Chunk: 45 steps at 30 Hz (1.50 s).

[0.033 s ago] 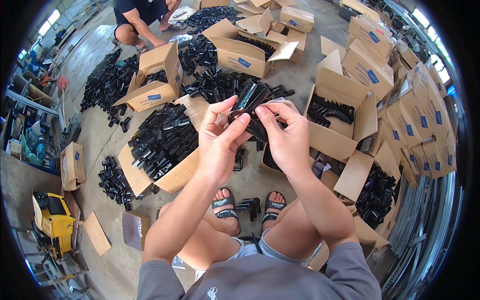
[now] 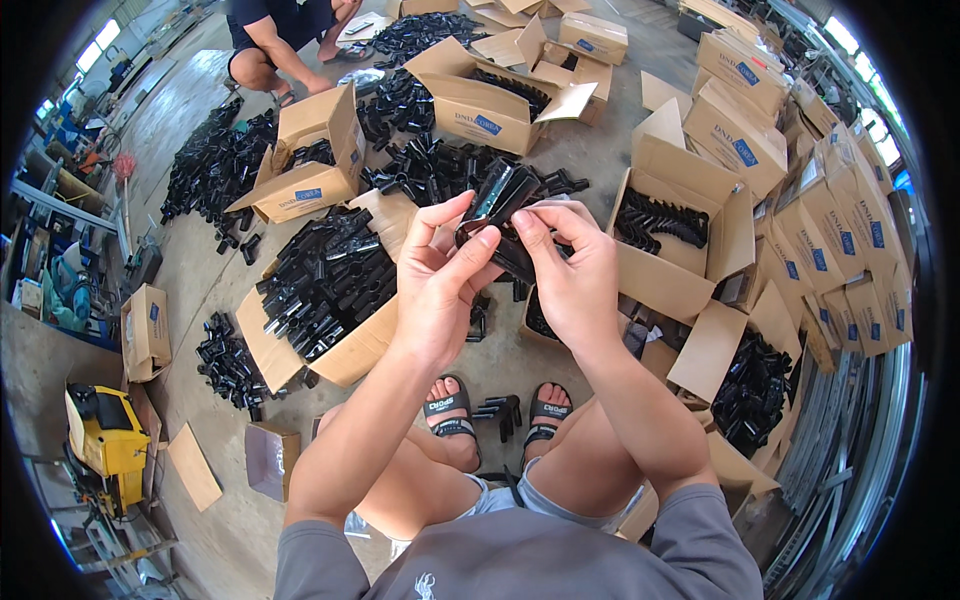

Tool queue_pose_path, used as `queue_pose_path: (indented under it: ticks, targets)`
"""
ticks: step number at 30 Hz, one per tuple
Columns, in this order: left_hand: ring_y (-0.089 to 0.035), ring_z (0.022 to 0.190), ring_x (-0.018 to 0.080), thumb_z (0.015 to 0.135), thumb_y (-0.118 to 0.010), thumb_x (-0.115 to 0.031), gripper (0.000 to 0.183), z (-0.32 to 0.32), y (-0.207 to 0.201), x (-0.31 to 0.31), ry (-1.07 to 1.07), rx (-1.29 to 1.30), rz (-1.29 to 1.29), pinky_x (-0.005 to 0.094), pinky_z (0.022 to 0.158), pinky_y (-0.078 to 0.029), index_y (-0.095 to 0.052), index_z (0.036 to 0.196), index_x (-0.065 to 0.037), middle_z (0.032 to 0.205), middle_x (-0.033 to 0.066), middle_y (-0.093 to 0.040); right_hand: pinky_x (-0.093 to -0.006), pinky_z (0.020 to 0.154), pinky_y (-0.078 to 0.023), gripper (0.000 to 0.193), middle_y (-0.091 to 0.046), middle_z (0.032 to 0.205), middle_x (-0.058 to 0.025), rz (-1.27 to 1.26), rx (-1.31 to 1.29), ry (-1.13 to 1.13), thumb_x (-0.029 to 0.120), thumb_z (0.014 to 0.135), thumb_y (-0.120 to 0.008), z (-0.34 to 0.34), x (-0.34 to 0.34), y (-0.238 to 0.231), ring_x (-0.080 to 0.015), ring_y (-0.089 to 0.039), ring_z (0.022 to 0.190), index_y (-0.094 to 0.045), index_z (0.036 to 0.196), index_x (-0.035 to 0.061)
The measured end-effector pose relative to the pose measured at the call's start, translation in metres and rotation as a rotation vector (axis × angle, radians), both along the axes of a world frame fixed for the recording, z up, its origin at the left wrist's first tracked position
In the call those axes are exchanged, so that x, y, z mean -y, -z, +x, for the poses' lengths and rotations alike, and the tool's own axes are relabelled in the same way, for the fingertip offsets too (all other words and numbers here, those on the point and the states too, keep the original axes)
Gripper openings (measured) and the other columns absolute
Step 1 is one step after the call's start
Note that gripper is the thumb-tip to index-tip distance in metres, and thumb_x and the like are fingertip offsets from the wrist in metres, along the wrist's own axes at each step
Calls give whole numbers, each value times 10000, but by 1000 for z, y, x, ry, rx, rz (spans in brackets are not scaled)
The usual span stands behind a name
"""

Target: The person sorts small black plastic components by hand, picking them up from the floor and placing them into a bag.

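Observation:
In front of me my left hand (image 2: pixel 437 268) and my right hand (image 2: pixel 578 268) hold up a glossy black tube fitting (image 2: pixel 503 192) between thumbs and fingers. My left fingers close on its left side, while my right thumb and forefinger pinch it from the right. Its lower part is partly covered by my fingers, so I cannot make out its full shape. Behind my left hand, similar black fittings (image 2: pixel 335 275) fill an open carton. A few more fittings (image 2: pixel 498 412) lie on the floor between my sandalled feet.
An open carton (image 2: pixel 668 272) of neatly rowed black parts stands to the right, near stacked closed boxes (image 2: pixel 835 225). Loose heaps of fittings (image 2: pixel 215 165) cover the floor at far left. Another person (image 2: pixel 272 45) crouches there. A yellow machine (image 2: pixel 112 445) stands at left.

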State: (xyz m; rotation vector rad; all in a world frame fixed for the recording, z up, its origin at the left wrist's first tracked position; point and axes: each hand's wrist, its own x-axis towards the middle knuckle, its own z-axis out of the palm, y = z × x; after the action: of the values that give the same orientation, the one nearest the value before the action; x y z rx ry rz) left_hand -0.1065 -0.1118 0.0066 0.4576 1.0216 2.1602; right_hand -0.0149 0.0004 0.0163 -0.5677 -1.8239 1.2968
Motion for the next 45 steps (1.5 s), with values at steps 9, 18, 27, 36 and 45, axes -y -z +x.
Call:
queue_pose_path:
  ticks: [9,18,27,36,45]
  targets:
    - [-638,895,75,918,-714,23,421,5,0,-7,-27,-29,-58,219,711,-538,-608,1292,-140,1135,35,-675,-343,837,-492,193,-725,1025,-86,-192,18,-61,125,873,-772,10,-6,6,-198,-672,968,-741,1040,33]
    - [-628,879,71,906,-707,57,405,0,-6,-1,-51,-42,6,218,674,-519,-613,1264,-108,1112,28,-682,-349,830,-525,156,-705,987,-129,138,-25,56,139,897,-751,2,10,-10,-260,-688,930,-734,964,0]
    - [-646,1062,150,926,-675,-22,436,13,-5,-7,-166,-188,-235,261,766,-579,-539,1338,-69,1309,73,-596,-451,801,-511,148,-677,922,-198,160,-92,67,122,880,-706,16,3,-11,-396,-640,912,-712,915,-22]
    - [-664,946,107,1039,-589,-129,433,10,22,-14,-66,-265,-131,243,765,-579,-479,1456,-99,1211,95,-658,-431,834,-490,131,-650,985,-154,38,-143,36,108,906,-683,29,-5,9,-359,-622,943,-671,945,-17]
    - [-645,973,234,989,-625,-19,401,27,-5,-15,-60,-234,-96,332,789,-571,-544,1379,-62,1165,151,-654,-427,865,-437,89,-622,994,-127,44,-156,39,56,864,-707,24,-4,15,-330,-600,992,-637,903,18]
